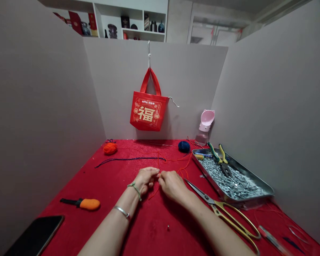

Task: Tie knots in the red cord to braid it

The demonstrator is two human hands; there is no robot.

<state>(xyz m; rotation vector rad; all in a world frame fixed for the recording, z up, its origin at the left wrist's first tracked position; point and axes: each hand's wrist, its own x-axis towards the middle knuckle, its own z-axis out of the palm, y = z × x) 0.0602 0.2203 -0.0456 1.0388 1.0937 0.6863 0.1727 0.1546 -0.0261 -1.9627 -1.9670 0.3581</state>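
My left hand (146, 178) and my right hand (172, 185) meet at the middle of the red table (149, 227), fingertips pinched together on a thin red cord (158, 161). The cord runs up from the pinch and trails off to the right and below the hands. A green string bracelet and a silver bangle sit on my left wrist. An orange ball of yarn (110, 148) lies at the back left, a dark blue ball of yarn (184, 146) at the back right. A dark blue cord (128, 159) stretches across the cloth behind my hands.
Gold-handled scissors (224, 211) lie right of my right forearm. A metal tray (256, 177) of several screws holds green-yellow pliers (219, 158). An orange-handled knife (82, 203) and a phone (36, 234) lie at left. A red bag (148, 110) hangs on the back partition; a pink container (206, 124) stands in the corner.
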